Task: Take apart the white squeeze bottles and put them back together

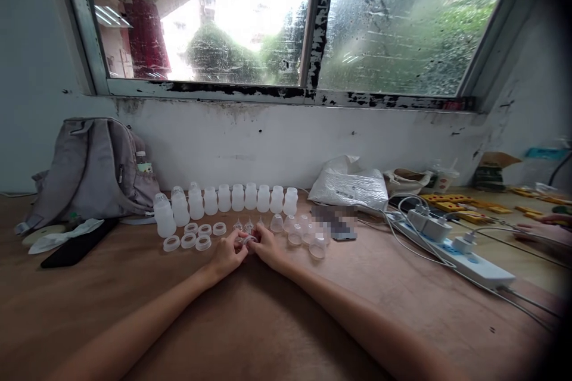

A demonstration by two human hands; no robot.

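Observation:
My left hand (pixel 227 255) and my right hand (pixel 268 244) meet at the middle of the table, fingers closed around a translucent bottle collar ring (pixel 248 240). Whether a teat sits inside it is hard to make out. Right behind my fingers stand a few clear bottle teats (pixel 238 224), partly hidden. More collar rings (pixel 203 243) lie left of my left hand. Several clear dome caps (pixel 317 247) are grouped to the right of my right hand. At the back runs a row of frosted baby bottles (pixel 210 201); the leftmost ones (pixel 164 217) have tops fitted.
A grey backpack (pixel 96 172), a black pouch (pixel 78 247) and a tissue (pixel 67 235) are at left. To the right lie a blurred phone (pixel 343 231), a silver bag (pixel 351 186) and a power strip (pixel 482 268) with cables. Another person's hand (pixel 543 231) shows at far right.

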